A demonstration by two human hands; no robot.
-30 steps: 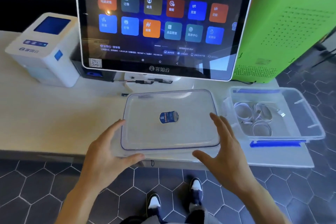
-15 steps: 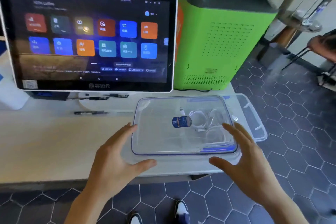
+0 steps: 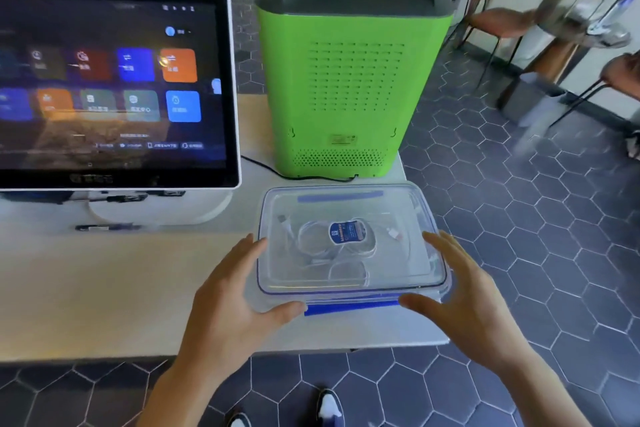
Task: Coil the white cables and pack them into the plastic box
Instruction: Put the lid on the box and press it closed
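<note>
A pale counter stands over dark hexagon floor tiles. At its near right corner sits the plastic box, the coiled white cables visible through its clear lid, which lies squarely on top. The left hand and right hand flank it, fingers spread and pressing its edges, probably to seat the lid before latching. The green machine and touchscreen stand behind.

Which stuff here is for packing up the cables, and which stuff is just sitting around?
For the job:
- white cables, coiled inside the box
- plastic box
- clear lid with a blue sticker, on top of the box
- left hand and right hand, at the lid's sides

Just sitting around:
- touchscreen
- green machine
- table
- chairs
</note>
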